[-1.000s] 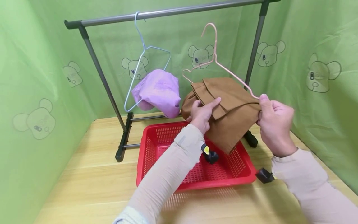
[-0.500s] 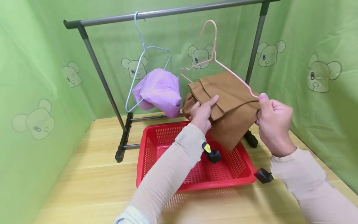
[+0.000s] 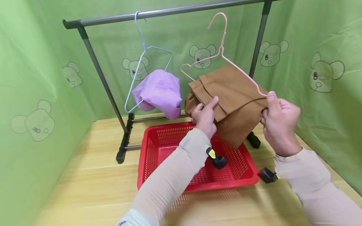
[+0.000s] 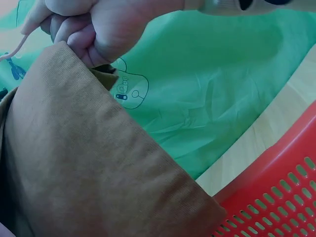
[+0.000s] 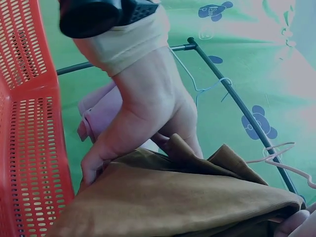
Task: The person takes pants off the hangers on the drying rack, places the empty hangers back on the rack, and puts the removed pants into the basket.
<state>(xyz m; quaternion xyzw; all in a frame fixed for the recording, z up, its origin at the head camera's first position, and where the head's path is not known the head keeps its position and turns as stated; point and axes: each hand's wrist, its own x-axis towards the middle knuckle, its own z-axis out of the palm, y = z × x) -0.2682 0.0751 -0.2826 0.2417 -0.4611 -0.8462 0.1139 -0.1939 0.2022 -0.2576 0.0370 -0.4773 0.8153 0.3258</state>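
A brown garment (image 3: pixel 234 91), folded over, hangs on a pink wire hanger (image 3: pixel 240 70). My left hand (image 3: pixel 205 119) grips the garment's left part, thumb on top of the cloth and the other fingers largely underneath. With thumb and curled fingers, my right hand (image 3: pixel 282 125) pinches the hanger's right end together with the garment's corner. The hanger's hook stands just below the rail in the head view. In the left wrist view the right hand (image 4: pixel 113 29) holds the cloth's upper corner; the right wrist view shows the left hand (image 5: pixel 148 108) behind the cloth.
A grey metal rack (image 3: pixel 175 12) spans the back. From it a blue hanger (image 3: pixel 137 70) carries a purple garment (image 3: pixel 161 91). Below the hands, a red perforated basket (image 3: pixel 141 157) stands on the wooden table (image 3: pixel 93 188). Green curtains (image 3: pixel 36 78) surround the space.
The pink hanger with the brown garment has risen, its hook shifting up and slightly right. My right hand has moved a little right. My left hand still grips the cloth.
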